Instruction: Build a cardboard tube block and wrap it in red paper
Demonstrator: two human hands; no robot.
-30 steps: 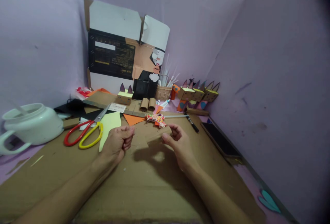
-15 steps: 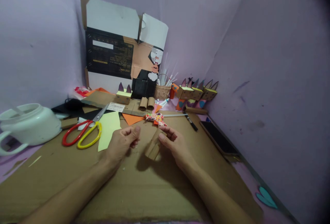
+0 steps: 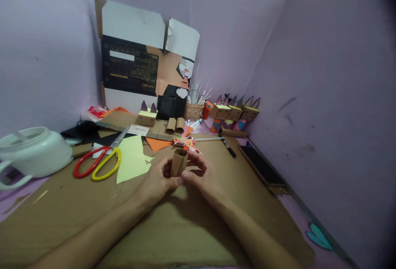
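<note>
Both my hands meet over the middle of the brown cardboard sheet [image 3: 93,215]. Between them stands a small rolled cardboard tube [image 3: 178,161], upright. My left hand [image 3: 157,180] pinches its lower left side with thumb and fingers. My right hand [image 3: 201,174] curls round its right side, thumb at the base. A pale yellow paper piece [image 3: 131,158] lies just left of my left hand. A patterned paper star [image 3: 186,142] lies just beyond the tube.
Red and yellow scissors [image 3: 97,162] lie left of the yellow paper. A white pot [image 3: 34,151] stands at the far left. Two cardboard rolls [image 3: 175,125], a basket of pens [image 3: 193,110] and box figures [image 3: 235,112] line the back. A black pen [image 3: 229,147] and phone [image 3: 261,165] lie right.
The cardboard strip held flat in my right hand has been rolled into an upright tube. My left hand moved right and took hold of it, so both hands now grip it.
</note>
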